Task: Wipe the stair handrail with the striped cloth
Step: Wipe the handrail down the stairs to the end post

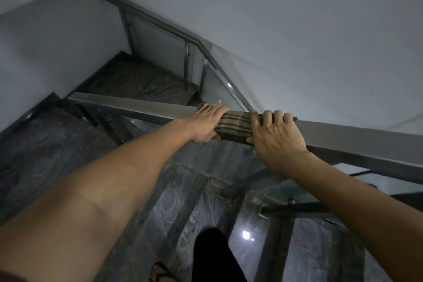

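Now I am clamping both hands, left hand (209, 122) and right hand (273, 137), on the striped cloth (235, 125) wrapped over the handrail (137, 104), and pressing evenly while sliding along it should be cleaning best.

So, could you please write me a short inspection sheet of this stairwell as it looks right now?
Surface: the handrail is a flat metal bar sloping across the view, bare on both sides of the hands.
Job's things: the striped cloth is wrapped over the rail's top and near side.
Clutter: nothing seen.
Grips: the left hand and the right hand each press one end of the cloth against the rail, fingers curled over the top.
Cables: nothing seen.
Surroundings: glass panels under the rails, dark patterned steps below, plain walls, dim light; a sandalled foot on the stair.
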